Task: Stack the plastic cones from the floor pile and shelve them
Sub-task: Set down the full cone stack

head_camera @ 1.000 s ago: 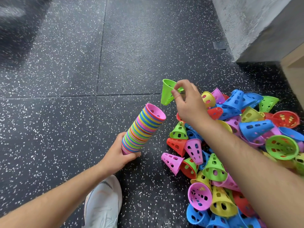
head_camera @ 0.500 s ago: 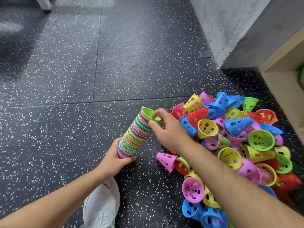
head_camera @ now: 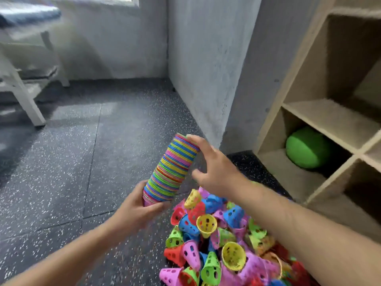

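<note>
Green cone now seated on the cone stack (head_camera: 172, 170); stack lifted off the floor, view swung up to the cubby shelf (head_camera: 321, 120). Left hand (head_camera: 136, 207) grip clamped on stack base, right hand (head_camera: 214, 170) fingers apart, steadying top. Cone pile (head_camera: 222, 240) remains; likely shelving next.

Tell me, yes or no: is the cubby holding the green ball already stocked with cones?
No. The green ball sits alone in its cubby of the wooden shelf, with no cones beside it.
</note>
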